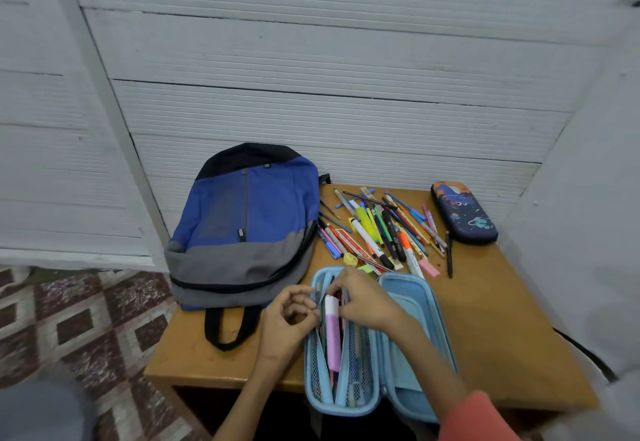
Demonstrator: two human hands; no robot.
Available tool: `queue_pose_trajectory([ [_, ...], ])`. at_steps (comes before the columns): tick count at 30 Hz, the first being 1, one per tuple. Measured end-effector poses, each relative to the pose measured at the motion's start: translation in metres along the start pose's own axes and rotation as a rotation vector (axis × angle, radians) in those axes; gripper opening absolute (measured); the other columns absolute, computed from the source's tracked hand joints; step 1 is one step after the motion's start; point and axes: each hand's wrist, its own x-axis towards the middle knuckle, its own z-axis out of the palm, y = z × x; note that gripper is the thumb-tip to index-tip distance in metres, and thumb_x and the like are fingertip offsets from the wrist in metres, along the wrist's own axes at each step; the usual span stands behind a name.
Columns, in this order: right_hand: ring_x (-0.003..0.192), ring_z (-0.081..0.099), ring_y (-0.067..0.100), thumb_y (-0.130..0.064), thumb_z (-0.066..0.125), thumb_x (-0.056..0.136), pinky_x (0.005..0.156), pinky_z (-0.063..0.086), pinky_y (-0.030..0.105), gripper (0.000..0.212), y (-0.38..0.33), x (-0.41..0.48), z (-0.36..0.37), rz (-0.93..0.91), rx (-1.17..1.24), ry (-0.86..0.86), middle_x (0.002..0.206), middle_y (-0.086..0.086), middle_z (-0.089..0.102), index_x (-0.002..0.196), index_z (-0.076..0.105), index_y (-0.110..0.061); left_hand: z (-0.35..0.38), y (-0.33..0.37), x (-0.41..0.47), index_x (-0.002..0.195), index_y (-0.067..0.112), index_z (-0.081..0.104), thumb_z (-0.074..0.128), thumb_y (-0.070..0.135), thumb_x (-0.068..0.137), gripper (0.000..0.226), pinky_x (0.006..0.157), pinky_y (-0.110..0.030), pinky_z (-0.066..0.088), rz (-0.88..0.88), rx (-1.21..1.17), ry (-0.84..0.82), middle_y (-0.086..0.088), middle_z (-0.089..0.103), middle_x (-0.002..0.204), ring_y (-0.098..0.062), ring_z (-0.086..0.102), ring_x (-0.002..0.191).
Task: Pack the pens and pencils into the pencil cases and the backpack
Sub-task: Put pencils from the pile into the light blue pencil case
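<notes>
Nearest the viewer: the coral sleeve [485,416] of the right arm, reaching over the light-blue hard-shell pencil case [414,323], which lies opened flat at the near edge of the brown wooden table [512,329].

Right hand [363,298]: fingertips closed on the white end of a thick pink-and-white marker [332,336], which stands between the case's two mesh pockets among thin pencils.

Left hand [284,319]: fingers curled against the near pocket's rim, just left of the marker; whether it pinches the mesh cannot be made out.

Handling, as judged: the marker is light, rigid and smooth, so a hold at the cap looks adequate. The mesh is soft and elastic (it probably wants holding open).

Beyond the right hand's knuckles: a loose heap of pens and pencils [381,232], slim plastic and wood, likely to roll. Best taken mid-barrel, a few at a time.

Further right of that hand: a navy space-print moulded case [464,213], zipped.

Beyond the left hand: a limp blue-and-grey fabric backpack [246,219], closed.
</notes>
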Motion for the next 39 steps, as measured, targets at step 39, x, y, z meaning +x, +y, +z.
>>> queue_pose_trajectory([
  [39, 0.093, 0.065, 0.014, -0.026, 0.064, 0.091, 0.076, 0.050, 0.028, 0.014, 0.010, 0.024, -0.009, 0.231, 0.009, 0.245, 0.100, -0.006, 0.071, 0.101, 0.073, -0.024, 0.021, 0.031, 0.014, 0.084, 0.021, 0.067, 0.084, 0.028, 0.070, 0.023, 0.067, -0.020, 0.054, -0.108, 0.417, 0.043, 0.009, 0.068, 0.077, -0.001, 0.062, 0.063],
])
